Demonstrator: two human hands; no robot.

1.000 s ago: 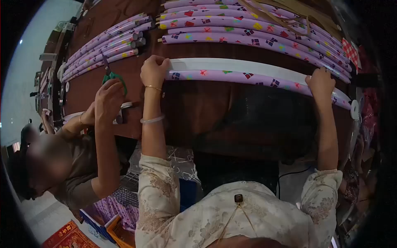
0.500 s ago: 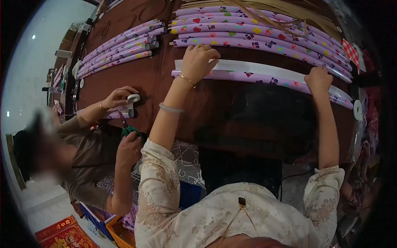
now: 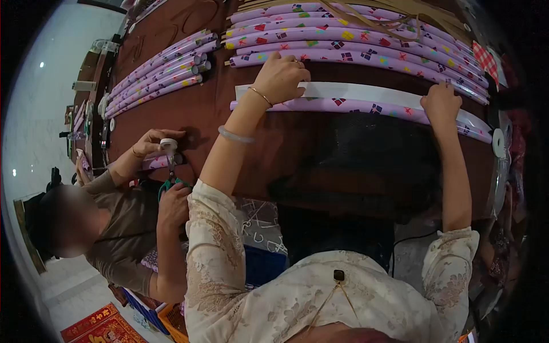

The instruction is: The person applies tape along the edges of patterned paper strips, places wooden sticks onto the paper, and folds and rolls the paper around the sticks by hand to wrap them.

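A roll of purple wrapping paper [image 3: 354,107] with a printed pattern lies across the table in front of me, its white underside [image 3: 360,94] showing as a long strip on the far side. Toward the roll's left part, my left hand [image 3: 281,79] is closed at the white strip, fingers bent over it. My right hand [image 3: 442,106] is closed on the paper near the right end, knuckles up. Both hands hide the exact contact of their fingertips. Just beyond the roll's right end stands a white tape roll [image 3: 498,143].
Several finished purple rolls [image 3: 354,54] lie behind mine, and shorter ones [image 3: 160,74] at the left. Brown strips [image 3: 389,27] cross the far rolls. To my left a co-worker holds green-handled scissors [image 3: 171,184] and a tape roll [image 3: 168,144] over another roll [image 3: 157,162]. Brown cloth [image 3: 154,123] covers the table.
My left hand has shifted slightly right along the white strip, while my right hand stays at about the same spot. The co-worker's scissors have moved up toward the tape. The view has shifted slightly.
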